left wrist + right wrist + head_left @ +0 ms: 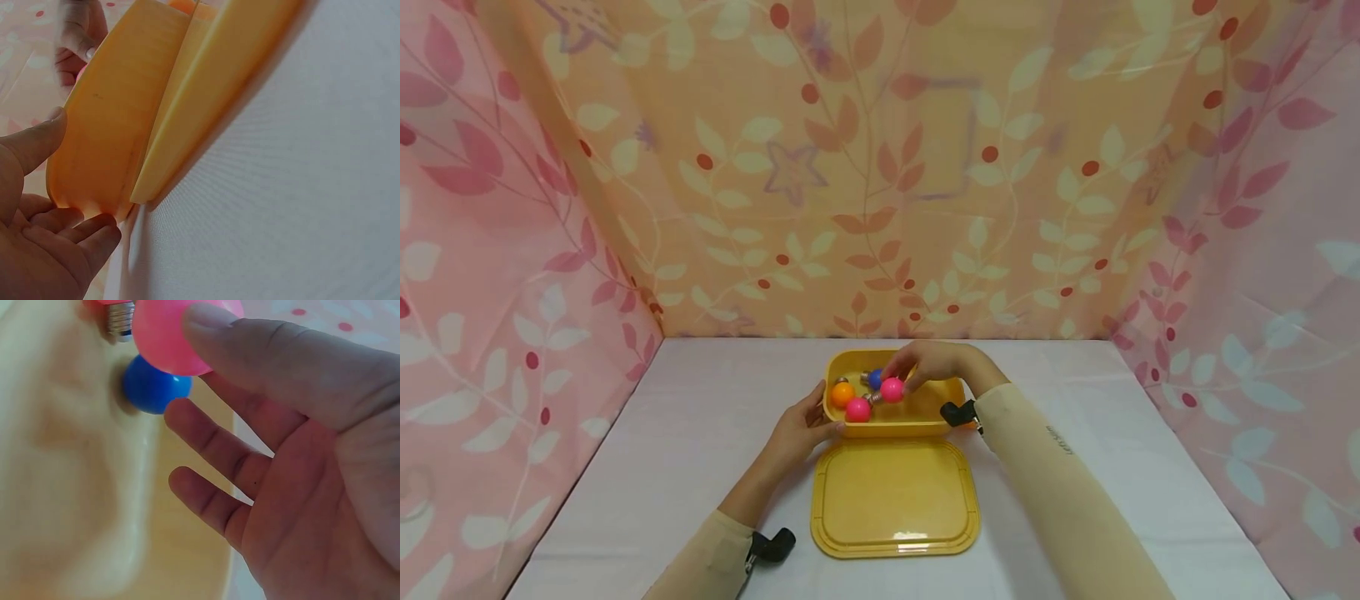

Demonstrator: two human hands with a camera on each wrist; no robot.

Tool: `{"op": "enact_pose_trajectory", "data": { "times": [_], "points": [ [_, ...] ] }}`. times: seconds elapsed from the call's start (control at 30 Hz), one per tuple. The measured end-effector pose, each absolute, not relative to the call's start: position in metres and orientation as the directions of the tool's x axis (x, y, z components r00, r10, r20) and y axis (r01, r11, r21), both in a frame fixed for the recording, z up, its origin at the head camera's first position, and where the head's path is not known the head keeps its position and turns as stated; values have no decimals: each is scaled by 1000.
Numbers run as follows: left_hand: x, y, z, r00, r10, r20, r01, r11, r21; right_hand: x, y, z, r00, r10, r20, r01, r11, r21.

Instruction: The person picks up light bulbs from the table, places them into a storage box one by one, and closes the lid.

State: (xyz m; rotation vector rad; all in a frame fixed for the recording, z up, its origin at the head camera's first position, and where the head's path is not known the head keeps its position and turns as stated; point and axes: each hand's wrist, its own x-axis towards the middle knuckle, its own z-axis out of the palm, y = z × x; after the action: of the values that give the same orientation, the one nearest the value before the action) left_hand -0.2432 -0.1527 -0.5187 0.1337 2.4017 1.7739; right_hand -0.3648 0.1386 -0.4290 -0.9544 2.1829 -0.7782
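Three leaf-patterned walls (880, 167), white tabletop (700, 417)

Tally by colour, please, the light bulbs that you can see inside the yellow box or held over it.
Pink light bulbs: 2
Orange light bulb: 1
Blue light bulb: 1
Total: 4

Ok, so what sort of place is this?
Probably a makeshift recording booth: leaf-print sheets wall in a white tabletop on three sides, and a small black device sits at each of the person's wrists.
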Motion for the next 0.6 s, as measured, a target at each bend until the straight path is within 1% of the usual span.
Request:
{"op": "enact_pose_trajectory", "data": {
  "times": [0.13,0.3,0.6],
  "points": [
    [-244,-154,-521,-984,165,-72,-21,293,956,-363,133,-433,-531,-782,-327,-403,572,-714],
    [-245,-153,-520,-983,167,-75,-21,302,953,-362,128,-438,-497,-797,-342,-429,569,-702],
    [-242,-154,-517,-982,166,-87,-36,286,958,-360,122,-446,-491,-787,-374,-445,596,-668]
  ]
}}
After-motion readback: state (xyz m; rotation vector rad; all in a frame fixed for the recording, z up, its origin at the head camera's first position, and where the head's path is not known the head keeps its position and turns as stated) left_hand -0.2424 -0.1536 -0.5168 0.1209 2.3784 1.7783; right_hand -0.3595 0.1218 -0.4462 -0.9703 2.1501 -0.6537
